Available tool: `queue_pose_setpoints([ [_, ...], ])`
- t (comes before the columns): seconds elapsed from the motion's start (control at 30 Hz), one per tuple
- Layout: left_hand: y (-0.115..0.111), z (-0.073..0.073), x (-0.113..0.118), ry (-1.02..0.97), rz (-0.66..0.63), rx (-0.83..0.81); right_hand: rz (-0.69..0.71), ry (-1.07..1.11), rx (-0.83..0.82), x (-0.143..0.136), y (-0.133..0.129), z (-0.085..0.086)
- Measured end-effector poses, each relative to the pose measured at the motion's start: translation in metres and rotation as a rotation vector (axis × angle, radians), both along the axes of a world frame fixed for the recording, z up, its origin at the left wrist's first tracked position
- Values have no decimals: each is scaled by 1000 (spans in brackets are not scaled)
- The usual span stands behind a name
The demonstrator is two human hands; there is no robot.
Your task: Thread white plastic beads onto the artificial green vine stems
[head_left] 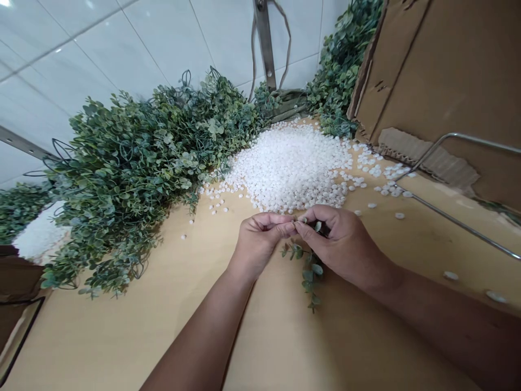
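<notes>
Green and leafy, a sprig (308,275) hangs pinched in the right hand (336,231) above the near worktop (280,336). The left hand (260,236) meets it, fingertips closed, their hold hidden; white pieces (293,163) lie heaped farther off.

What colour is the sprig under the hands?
Muted grey-green sprig; shows best in the head view.

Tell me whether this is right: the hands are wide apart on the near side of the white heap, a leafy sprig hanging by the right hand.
Wrong on the spacing: the head view shows the left hand and right hand close together, fingertips meeting, not wide apart. They are on the near side of the white heap, the leafy sprig hanging by the right hand.
</notes>
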State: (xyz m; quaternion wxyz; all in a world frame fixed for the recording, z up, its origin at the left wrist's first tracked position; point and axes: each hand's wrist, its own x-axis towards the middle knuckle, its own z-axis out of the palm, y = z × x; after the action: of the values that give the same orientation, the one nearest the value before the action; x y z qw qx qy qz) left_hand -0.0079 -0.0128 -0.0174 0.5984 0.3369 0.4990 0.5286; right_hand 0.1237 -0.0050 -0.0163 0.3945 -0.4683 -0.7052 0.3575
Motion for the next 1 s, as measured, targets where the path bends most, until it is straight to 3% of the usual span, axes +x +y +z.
queue_pose_setpoints([
  [0.17,0,5,-7,40,-13,77,-34,157,-65,0,8,-1],
  [0.33,-4,15,-21,344,-81,98,-159,457,-255,5,17,1],
  [0.6,-3,-3,-13,711,-195,262,-107,647,-287,9,15,10],
  [0.67,-2,-4,-13,702,-191,276,-20,698,-336,13,14,16],
  [0.83,-3,2,-16,572,-216,235,461,657,-478,35,13,35],
  [1.0,-6,9,-18,523,-309,292,626,521,-546,50,14,46],
])
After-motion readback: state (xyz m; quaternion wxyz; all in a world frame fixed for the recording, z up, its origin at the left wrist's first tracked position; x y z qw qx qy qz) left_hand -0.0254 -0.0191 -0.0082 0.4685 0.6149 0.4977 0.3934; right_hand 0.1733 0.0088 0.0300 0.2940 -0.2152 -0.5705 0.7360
